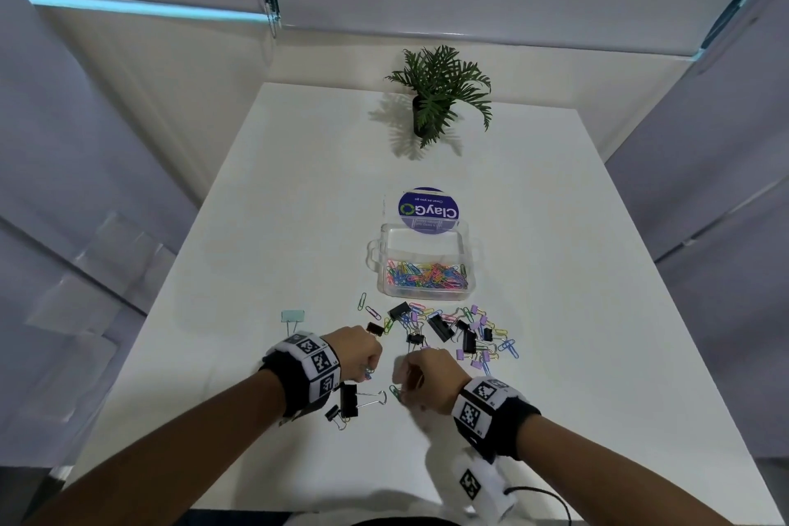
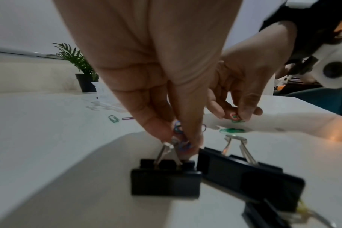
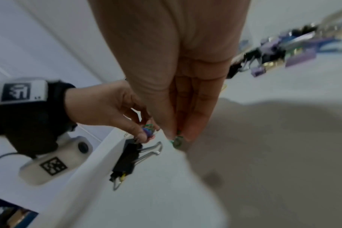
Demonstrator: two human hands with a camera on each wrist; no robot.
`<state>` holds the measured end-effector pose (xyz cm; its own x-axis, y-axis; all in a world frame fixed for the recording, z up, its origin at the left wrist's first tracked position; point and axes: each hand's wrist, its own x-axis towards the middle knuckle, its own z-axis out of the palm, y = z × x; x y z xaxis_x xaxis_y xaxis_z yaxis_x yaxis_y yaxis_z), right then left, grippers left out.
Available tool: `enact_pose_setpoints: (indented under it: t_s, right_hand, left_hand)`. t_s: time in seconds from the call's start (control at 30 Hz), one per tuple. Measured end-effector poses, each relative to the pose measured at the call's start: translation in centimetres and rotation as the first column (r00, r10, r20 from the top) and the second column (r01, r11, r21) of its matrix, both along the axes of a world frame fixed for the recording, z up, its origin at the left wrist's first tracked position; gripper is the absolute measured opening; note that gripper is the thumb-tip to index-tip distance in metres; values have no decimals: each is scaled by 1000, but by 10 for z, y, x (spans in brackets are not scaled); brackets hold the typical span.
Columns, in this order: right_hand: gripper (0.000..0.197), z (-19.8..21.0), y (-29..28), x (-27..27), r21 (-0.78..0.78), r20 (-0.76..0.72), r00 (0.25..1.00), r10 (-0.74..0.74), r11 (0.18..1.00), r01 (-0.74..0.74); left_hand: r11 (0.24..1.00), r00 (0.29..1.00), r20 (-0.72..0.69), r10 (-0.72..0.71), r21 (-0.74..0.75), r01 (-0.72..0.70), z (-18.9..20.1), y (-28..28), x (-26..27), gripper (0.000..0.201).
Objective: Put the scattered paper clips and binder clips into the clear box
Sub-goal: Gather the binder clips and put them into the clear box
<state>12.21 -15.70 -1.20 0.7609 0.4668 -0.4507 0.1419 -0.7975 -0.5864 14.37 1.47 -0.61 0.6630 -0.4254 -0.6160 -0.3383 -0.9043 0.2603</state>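
The clear box (image 1: 469, 252) stands mid-table with several coloured paper clips (image 1: 427, 274) inside. In front of it lie scattered paper clips and black and lilac binder clips (image 1: 465, 333). My left hand (image 2: 178, 138) pinches a small bunch of coloured paper clips (image 3: 147, 131), its fingertips at the wire handle of a small black binder clip (image 2: 166, 180). A larger black binder clip (image 1: 348, 399) lies just beside it. My right hand (image 3: 176, 135) pinches a green paper clip (image 3: 177, 142) on the table near the front; another green paper clip (image 2: 232, 130) lies next to it.
The box's lid (image 1: 428, 209), with a blue round sticker, stands behind the box. A potted plant (image 1: 435, 107) is at the table's far edge. One mint binder clip (image 1: 293, 316) lies apart at the left. The table's near edge is close under my wrists.
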Motion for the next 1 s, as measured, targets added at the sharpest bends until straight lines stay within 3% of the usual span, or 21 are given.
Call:
enact_pose_setpoints:
  t_s: [0.23,0.7,0.87,1.0]
  right_hand:
    - [13,-4,11,-6,-50,16,999,-31,998,31]
    - [8,-2,10,2,-107,-28,987,161,981,-163]
    - [13,2,2,11,-79,-23,993,112,990,-114]
    - [16,14,-7,31,-63,28,1000,-3,998,5]
  left_hand:
    - [982,988,6,-156,112,154,-7,-8,-5,24]
    - [964,978,-6,-211,164,209,-8,-12,-5,26]
    - [979,988,-11,-154,132,154,-5,-10,-1,24]
    - [999,996,80,32,-42,-28,5,-5,12,21]
